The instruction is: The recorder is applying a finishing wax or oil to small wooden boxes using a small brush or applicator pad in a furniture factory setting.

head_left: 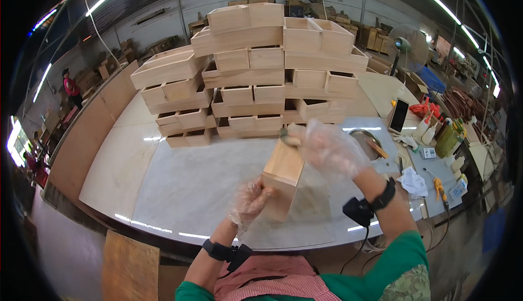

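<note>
gripping a wooden box (284,167) by its left side, the left hand (249,198) holds it over the grey tabletop (185,186), between its near edge and the stacked boxes (250,78), with room spreading leftward. the right hand (332,146), blurred, holds a partly hidden tool (289,139), perhaps a brush, at the box's far end. any print on the bottles (429,134) is too small to read.

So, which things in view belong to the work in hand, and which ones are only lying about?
Work in hand:
wooden box, held by left hand
small blurred item in right hand
stacked boxes, probably

Just lying about, it seems:
phone
white cloth
yellow tool
</note>
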Demonstrator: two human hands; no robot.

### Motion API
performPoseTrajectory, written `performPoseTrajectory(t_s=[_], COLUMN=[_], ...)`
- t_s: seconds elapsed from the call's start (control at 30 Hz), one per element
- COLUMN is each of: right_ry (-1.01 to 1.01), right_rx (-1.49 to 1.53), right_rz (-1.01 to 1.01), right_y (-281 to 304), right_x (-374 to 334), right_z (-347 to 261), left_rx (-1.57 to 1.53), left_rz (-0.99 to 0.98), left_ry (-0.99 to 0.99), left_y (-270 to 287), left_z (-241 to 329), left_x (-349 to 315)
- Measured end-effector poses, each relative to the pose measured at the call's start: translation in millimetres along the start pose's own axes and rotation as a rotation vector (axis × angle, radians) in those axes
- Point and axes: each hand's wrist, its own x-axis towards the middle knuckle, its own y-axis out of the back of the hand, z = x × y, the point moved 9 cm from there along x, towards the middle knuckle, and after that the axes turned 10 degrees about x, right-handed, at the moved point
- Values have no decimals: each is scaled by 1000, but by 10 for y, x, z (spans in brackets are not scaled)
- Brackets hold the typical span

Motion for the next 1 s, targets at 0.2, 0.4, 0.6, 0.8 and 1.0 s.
performPoseTrajectory(t_s=[0.2,0.4,0.6,0.8,1.0], right_ry=[-213,-408,-100,80,254], right_rx=[505,656,493,796,810], right_rz=[192,118,200,299,403], right_y=[-31,102,-65,219,409], right_x=[-226,-787,-620,-394,-220], right_z=[305,161,-220,-591,-568], left_rx=[-75,-132,-132,-108,-35], left_rz=[9,4,10,31,46], left_ry=[64,84,91,109,57], left_y=[8,3,0,11,-11], left_z=[-8,-54,-24,-179,-200], left_x=[-17,-11,-1,7,-7])
